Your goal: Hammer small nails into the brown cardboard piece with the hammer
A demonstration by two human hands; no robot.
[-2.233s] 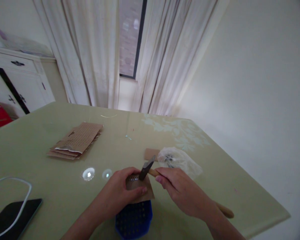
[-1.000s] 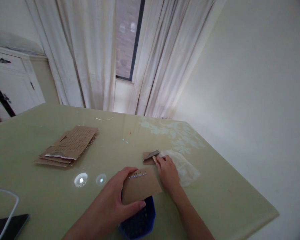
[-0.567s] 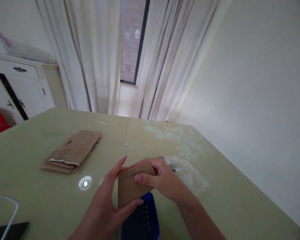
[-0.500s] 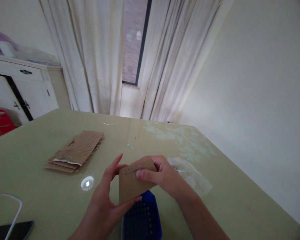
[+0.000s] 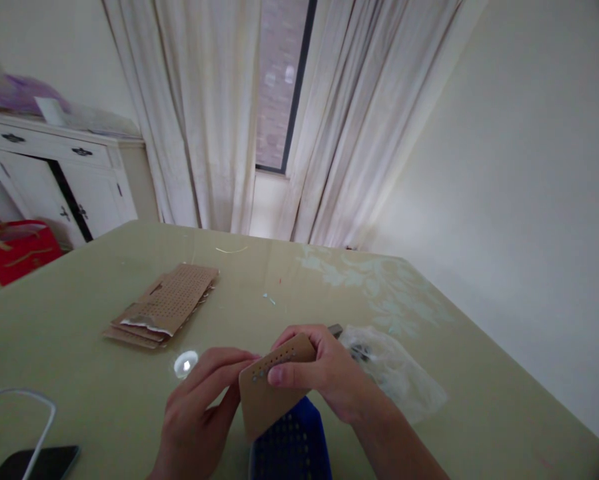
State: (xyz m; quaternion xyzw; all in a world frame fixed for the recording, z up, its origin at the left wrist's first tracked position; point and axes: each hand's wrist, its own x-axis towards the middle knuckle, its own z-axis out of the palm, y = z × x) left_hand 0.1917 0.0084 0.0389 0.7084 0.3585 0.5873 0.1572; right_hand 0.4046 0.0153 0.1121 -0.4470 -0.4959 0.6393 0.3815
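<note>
My right hand (image 5: 324, 370) grips a brown cardboard card (image 5: 272, 403), its thumb pressed on the front and its fingers behind. Rows of small holes run along the card's upper part, with several small grey studs showing in them. My left hand (image 5: 202, 407) is at the card's upper left edge, fingers bent and drawn together. Its fingertips go behind the card, so what they pinch is hidden. Under the card stands a blue basket (image 5: 316, 427) with a perforated bottom. A small grey piece (image 5: 335, 330) shows just beyond my right hand.
A stack of perforated brown cards (image 5: 172, 300) lies at the left of the table. To the right rests a clear plastic bag (image 5: 399, 373) with dark bits inside. A phone (image 5: 34, 463) with a white cable (image 5: 49, 417) is at the near left. Small scraps (image 5: 269, 299) lie farther back.
My left hand has gone from spread around the card to drawn together at its upper left edge. The card has tilted in my right hand. The view has shifted slightly left.
</note>
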